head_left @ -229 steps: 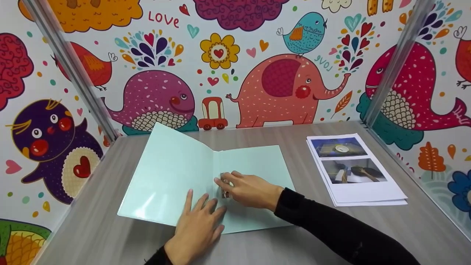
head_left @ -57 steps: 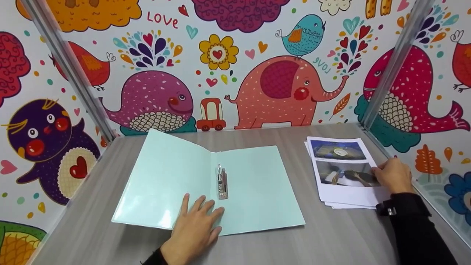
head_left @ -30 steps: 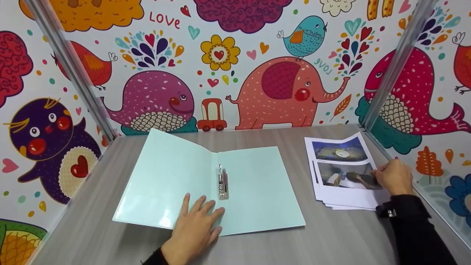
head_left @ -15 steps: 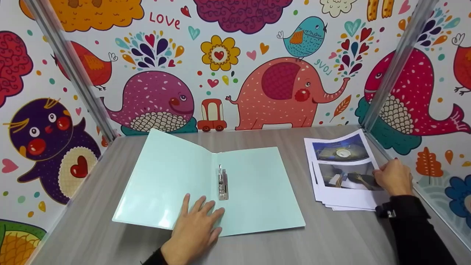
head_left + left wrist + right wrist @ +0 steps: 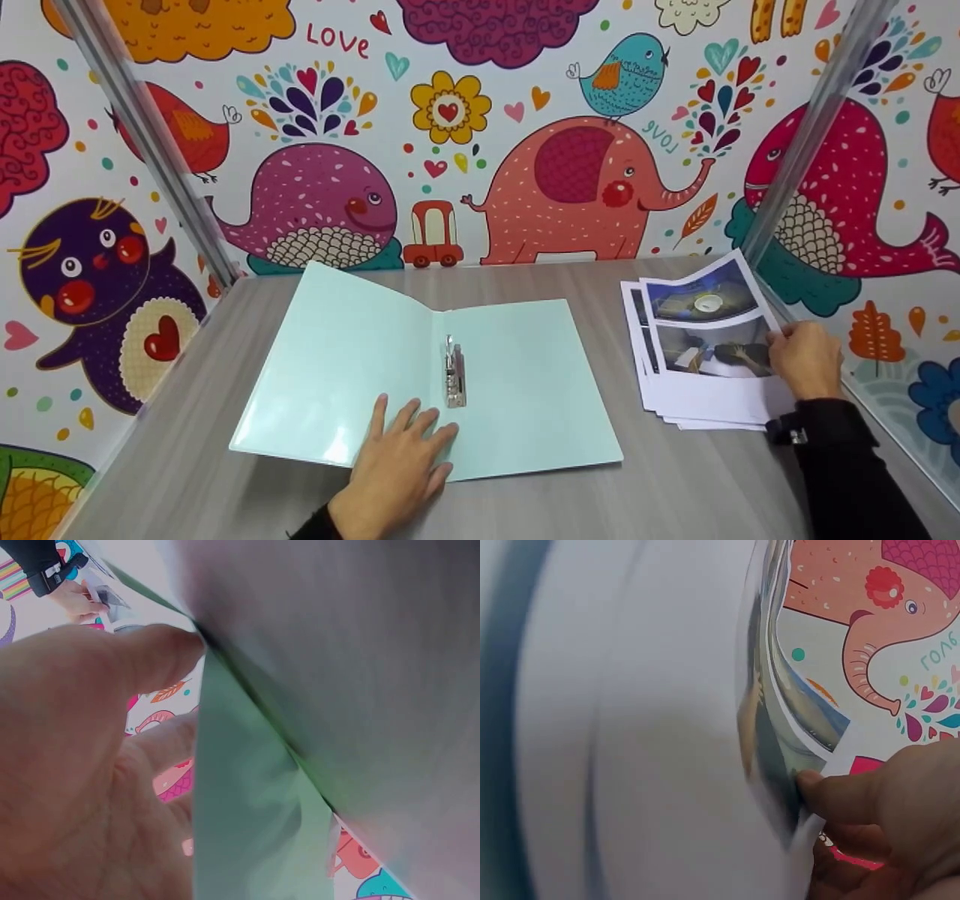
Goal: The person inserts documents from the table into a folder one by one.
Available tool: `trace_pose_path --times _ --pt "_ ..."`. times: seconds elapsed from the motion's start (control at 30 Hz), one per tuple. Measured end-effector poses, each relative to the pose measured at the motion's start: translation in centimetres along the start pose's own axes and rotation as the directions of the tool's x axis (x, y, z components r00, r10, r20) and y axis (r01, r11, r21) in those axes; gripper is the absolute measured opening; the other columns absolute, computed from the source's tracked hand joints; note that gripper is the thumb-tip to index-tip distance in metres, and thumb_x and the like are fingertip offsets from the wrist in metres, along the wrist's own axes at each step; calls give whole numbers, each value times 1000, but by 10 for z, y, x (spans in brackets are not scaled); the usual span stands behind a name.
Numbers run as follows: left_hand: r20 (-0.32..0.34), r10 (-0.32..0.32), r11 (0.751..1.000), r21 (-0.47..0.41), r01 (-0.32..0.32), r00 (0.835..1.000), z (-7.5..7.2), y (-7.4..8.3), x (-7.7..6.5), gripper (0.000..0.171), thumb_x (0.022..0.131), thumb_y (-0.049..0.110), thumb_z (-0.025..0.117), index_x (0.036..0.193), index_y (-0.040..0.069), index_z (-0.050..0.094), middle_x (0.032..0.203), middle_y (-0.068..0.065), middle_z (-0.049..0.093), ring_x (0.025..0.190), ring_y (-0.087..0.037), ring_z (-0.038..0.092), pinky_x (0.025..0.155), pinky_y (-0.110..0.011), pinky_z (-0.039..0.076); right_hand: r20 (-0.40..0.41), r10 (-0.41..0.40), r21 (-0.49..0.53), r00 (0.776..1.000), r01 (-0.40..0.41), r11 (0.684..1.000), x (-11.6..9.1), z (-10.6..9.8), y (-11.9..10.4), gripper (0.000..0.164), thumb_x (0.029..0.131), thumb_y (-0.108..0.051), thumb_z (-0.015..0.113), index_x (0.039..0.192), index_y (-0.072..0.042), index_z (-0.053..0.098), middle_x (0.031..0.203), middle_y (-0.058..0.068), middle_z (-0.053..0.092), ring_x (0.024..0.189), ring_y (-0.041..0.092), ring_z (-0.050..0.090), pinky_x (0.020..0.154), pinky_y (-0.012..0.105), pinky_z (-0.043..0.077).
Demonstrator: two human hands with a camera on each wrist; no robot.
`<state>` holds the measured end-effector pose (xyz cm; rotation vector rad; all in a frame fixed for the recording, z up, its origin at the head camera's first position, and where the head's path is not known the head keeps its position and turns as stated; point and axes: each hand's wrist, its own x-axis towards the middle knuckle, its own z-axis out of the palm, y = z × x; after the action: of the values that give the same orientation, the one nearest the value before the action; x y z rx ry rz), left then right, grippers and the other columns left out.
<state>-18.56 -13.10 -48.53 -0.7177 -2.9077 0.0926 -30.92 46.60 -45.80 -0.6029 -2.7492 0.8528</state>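
Note:
A pale green folder [image 5: 532, 390] lies spread on the table, its left cover slightly raised. A metal clip [image 5: 455, 379] stands beside its spine. My left hand [image 5: 397, 465], fingers spread, rests across the folder's lower part near the spine; in the left wrist view the thumb [image 5: 161, 656] is at the folder's edge. At the right, my right hand [image 5: 808, 361] pinches the right edge of the top printed sheet [image 5: 716, 349], which bends up off the paper stack [image 5: 636, 375]. The right wrist view shows thumb [image 5: 840, 795] against the curved sheets; how many it grips I cannot tell.
The wood-look table [image 5: 525, 510] ends at a back wall [image 5: 450, 45] with cartoon animals. Side panels with metal posts [image 5: 806, 142] bound it left and right. The right panel stands close to my right hand.
My right hand has gone from the clip to the paper stack. Over the last second the top sheet has lifted and shifted right, baring more of the sheets beneath. The left hand stays put.

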Motion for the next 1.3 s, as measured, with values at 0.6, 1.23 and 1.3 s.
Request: trace_pose_path --times 0.6,1.23,1.3 --pt "-56 10 1000 -12 -11 998 2 -1 1 46 104 47 83 146 29 76 151 -6 77 151 -38 68 130 -78 44 0 -58 88 998 57 994 -5 12 -15 50 125 -25 52 134 19 71 107 30 72 98 42 62 77 40 47" --pt "-10 -7 1000 8 7 1000 1 0 1 47 106 49 80 149 30 74 156 -5 75 154 -37 65 133 -77 42 -10 -295 159 956 292 943 -35 48 -71 41 121 -24 64 105 12 78 84 14 69 79 27 59 69 33 43" --pt "-6 -10 1000 21 10 1000 2 1 1 48 107 50 79 151 32 74 157 -4 74 155 -36 65 134 -76 41 -7 -313 159 950 310 937 -39 52 -77 40 120 -23 65 101 9 77 80 11 67 76 25 58 68 34 43"
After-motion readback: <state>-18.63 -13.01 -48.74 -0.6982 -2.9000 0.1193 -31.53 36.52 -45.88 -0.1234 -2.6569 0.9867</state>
